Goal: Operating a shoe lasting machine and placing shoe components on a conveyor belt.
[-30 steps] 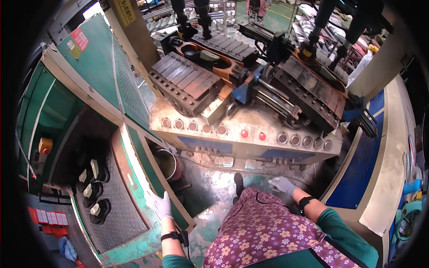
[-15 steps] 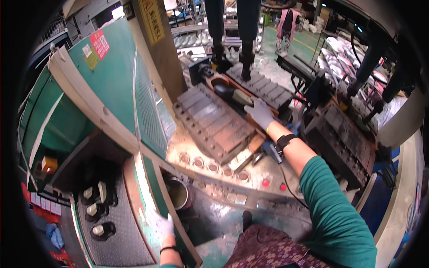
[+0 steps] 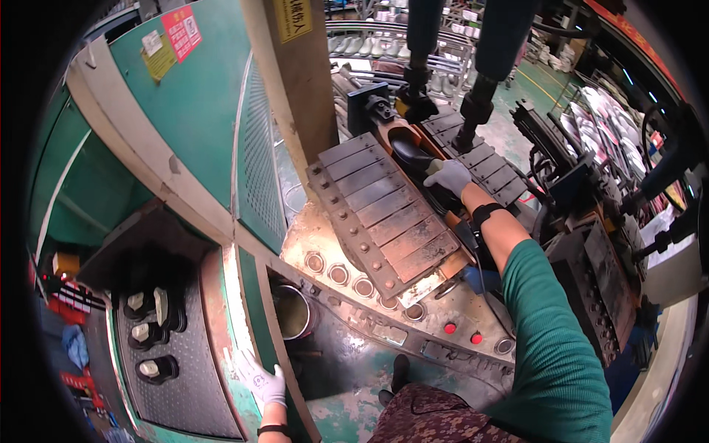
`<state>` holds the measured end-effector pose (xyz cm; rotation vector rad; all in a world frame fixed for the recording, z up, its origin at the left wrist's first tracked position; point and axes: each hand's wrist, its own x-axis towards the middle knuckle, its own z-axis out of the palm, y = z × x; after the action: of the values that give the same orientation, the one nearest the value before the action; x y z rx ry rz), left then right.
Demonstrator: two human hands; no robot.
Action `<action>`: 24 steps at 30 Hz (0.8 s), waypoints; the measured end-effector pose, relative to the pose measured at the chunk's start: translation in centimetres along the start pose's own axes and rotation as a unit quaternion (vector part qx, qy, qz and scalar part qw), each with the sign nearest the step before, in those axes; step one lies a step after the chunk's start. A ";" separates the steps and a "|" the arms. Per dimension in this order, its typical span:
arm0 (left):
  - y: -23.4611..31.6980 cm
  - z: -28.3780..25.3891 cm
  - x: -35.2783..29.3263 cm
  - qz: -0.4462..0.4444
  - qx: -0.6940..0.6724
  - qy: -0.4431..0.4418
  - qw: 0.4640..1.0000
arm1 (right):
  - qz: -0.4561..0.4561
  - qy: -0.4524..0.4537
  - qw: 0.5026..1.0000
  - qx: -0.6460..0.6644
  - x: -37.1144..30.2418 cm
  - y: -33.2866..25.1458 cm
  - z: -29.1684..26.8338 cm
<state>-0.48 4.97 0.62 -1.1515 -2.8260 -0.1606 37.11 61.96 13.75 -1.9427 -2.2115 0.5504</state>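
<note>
My right hand, in a pale work glove, reaches forward with its fingers closed over the upper part of a black shoe. The shoe lies in the orange-lined slot between two metal blocks of a press; the glove hides its rear part. Beside the slot, on the near side, is the segmented, rust-stained metal block. My left hand, gloved as well, rests with fingers spread on the worn ledge of the green partition and holds nothing.
Dark press rods hang close above my right hand. Several black shoes on lasts sit on a textured belt at left. A bucket stands below the machine's edge. Red buttons and a second press block are at right.
My view has shifted, bringing the press nearer. My right hand has closed over the shoe's pale upper part, visible before. My left hand stays at the ledge, its fingers now spread.
</note>
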 end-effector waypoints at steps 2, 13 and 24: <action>1.1 -0.9 0.3 -0.008 -0.007 -0.014 1.000 | 0.000 0.000 1.000 0.012 -0.8 0.4 -0.5; 0.3 -4.8 -2.0 -0.038 -0.153 -0.063 0.985 | -0.130 0.161 0.978 -0.035 -8.9 -0.9 -1.4; -2.5 -1.7 -1.4 -0.051 -0.220 0.034 0.974 | -0.158 0.114 0.975 0.108 -25.0 -7.7 -4.4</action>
<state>-1.11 1.99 1.98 -1.0364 -2.8673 -0.8523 35.25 37.51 23.84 -1.4331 -2.1524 0.4701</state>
